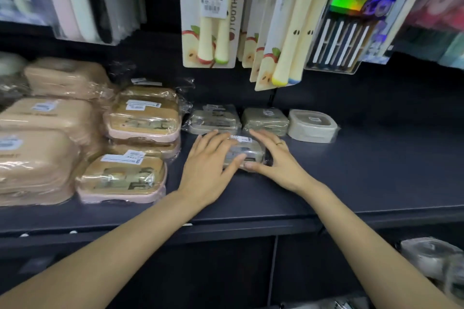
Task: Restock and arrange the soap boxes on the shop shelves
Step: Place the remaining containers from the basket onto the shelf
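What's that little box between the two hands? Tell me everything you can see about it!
The little soap box is greyish-green, rounded at the corners and wrapped in shiny clear plastic. A white barcode label sits on top near its back edge. It lies flat on the dark shelf, just in front of two similar wrapped boxes. The left hand rests over its left side and the right hand touches its right side, with both thumbs at its front edge. Whatever is printed on it is too blurred to read.

Single head view, looking forward and down, close on the dark shelf [351,183], hanging packs [209,12] above, forearms entering from below
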